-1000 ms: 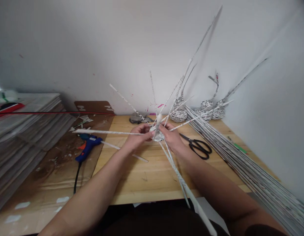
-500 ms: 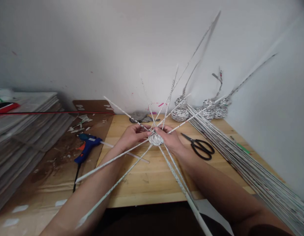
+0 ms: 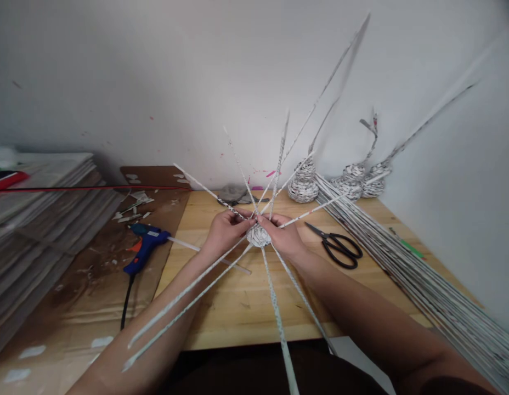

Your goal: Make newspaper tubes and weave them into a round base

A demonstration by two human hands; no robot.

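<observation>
Between my hands is a small round piece woven from rolled newspaper [image 3: 259, 236], with several long paper tubes fanning out from it in all directions. My left hand [image 3: 228, 230] grips its left far edge, the thumb pressed near the top and the fingers curled behind. On the opposite side my right hand [image 3: 281, 235] pinches the same woven piece, its thumb tip almost meeting the left thumb. Fingers of both hands are partly hidden behind the weave. Black-handled scissors [image 3: 340, 249] lie on the wooden table [image 3: 238, 307] to the right of my right hand.
A blue glue gun [image 3: 145, 249] lies on cardboard at left, beside stacked newspapers [image 3: 44, 219]. Finished-looking woven gourd shapes [image 3: 303, 184] stand by the wall. A long bundle of paper tubes [image 3: 402, 263] runs along the right side. A grey cloth [image 3: 235, 195] lies at the back.
The woven piece has turned slightly in my hands, so its near tubes have swung: one at the front now points more straight toward me. Both hands keep their hold.
</observation>
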